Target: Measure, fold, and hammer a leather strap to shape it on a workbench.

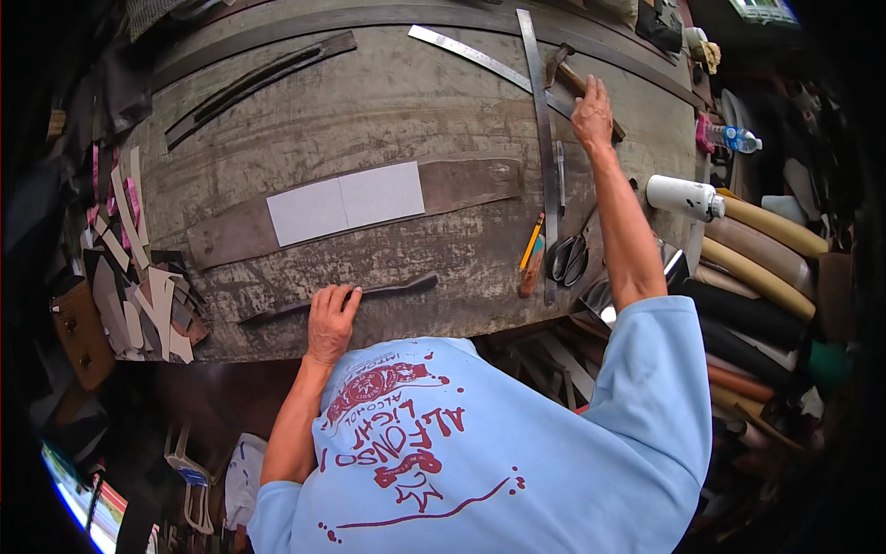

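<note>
At the near edge of the worktable [397,111], my left hand [330,325] rests on a narrow dark strip [399,287] with its fingers extended. My right hand [593,115] reaches to the far right and lies over the handle of a hammer [574,78], fingers stretched out. Mid-table lies a long brown leather-like piece [472,185]. Two white rectangles [309,210] sit side by side on top of it. A long dark metal ruler [540,111] crosses a shiny steel ruler [466,55] near the hammer.
Black-handled scissors [568,261], a yellow pencil [531,242] and a slim pen-like tool [560,175] lie by the dark ruler. A white bottle [681,197] stands out at the right edge. Pale scraps [157,309] pile up on the left; rolled material [757,249] is stacked at right.
</note>
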Demonstrator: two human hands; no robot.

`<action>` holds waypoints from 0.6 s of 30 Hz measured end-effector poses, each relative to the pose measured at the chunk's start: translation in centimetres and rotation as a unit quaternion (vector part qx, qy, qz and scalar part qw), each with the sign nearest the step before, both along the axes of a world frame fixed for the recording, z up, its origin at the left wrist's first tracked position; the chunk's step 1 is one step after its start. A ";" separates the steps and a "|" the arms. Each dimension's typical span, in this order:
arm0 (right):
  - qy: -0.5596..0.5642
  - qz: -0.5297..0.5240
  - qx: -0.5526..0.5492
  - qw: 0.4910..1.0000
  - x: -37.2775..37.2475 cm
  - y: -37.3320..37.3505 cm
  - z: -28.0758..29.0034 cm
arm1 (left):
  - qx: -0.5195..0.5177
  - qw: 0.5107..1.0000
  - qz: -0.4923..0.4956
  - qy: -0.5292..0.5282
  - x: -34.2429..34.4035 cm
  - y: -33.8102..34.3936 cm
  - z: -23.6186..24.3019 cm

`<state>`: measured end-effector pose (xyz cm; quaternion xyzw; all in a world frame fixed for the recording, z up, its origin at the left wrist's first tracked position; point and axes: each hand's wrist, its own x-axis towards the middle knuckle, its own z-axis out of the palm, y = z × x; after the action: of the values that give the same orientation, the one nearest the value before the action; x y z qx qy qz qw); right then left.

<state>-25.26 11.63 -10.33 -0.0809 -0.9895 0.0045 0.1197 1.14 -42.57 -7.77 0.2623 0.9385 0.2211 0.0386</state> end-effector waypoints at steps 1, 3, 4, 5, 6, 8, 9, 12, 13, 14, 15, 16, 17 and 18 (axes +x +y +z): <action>-0.017 0.006 -0.002 1.000 -1.7 2.6 -0.9 | 0.003 1.000 -0.014 -0.006 -0.3 0.0 0.0; -0.147 -0.005 0.003 0.989 -5.5 3.6 -1.9 | -0.011 0.999 -0.003 -0.040 -0.1 0.0 0.4; -0.118 0.051 -0.001 0.992 -6.1 4.1 -2.0 | -0.003 0.999 -0.006 -0.044 -0.4 0.1 0.4; -0.146 0.060 0.050 0.986 -6.9 3.8 -1.4 | 0.003 0.999 -0.009 -0.049 -0.5 0.0 0.5; -0.130 0.077 0.035 0.988 -7.1 4.7 -1.1 | 0.012 0.999 -0.009 -0.043 -1.0 0.2 0.5; -0.149 0.118 0.009 0.982 -7.1 6.3 0.6 | 0.016 0.999 -0.010 -0.050 -1.2 0.4 0.2; -0.143 0.135 0.020 0.980 -6.7 6.6 1.0 | 0.032 0.999 -0.015 -0.037 -1.6 0.5 -0.2; -0.135 0.111 0.038 0.984 -4.1 5.0 2.8 | 0.057 0.997 -0.038 -0.019 -2.3 0.8 -0.8; -0.090 0.073 -0.004 0.993 -2.4 3.1 3.7 | 0.067 0.996 -0.052 -0.012 -2.4 0.8 -0.8; -0.044 0.032 -0.045 0.997 -0.4 1.0 5.0 | 0.069 0.996 -0.063 0.001 -2.5 0.9 -0.8; -0.009 0.029 -0.060 0.998 2.2 -0.8 6.5 | 0.074 0.995 -0.067 0.004 -2.7 0.9 -1.0; 0.027 0.037 -0.087 0.995 4.3 -3.7 7.4 | 0.076 0.995 -0.068 0.006 -2.5 0.6 -0.9; 0.003 -0.002 -0.151 0.989 7.4 -7.7 9.5 | 0.085 0.994 -0.075 0.006 -2.3 0.4 -1.0; -0.021 -0.047 -0.211 0.976 10.9 -12.0 11.7 | 0.095 0.992 -0.088 -0.002 -2.2 0.3 -1.1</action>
<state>-14.38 -0.36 1.42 -0.1506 -0.9637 0.2054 0.0796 -1.09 -42.25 -8.92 0.3457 0.8867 0.3052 0.0344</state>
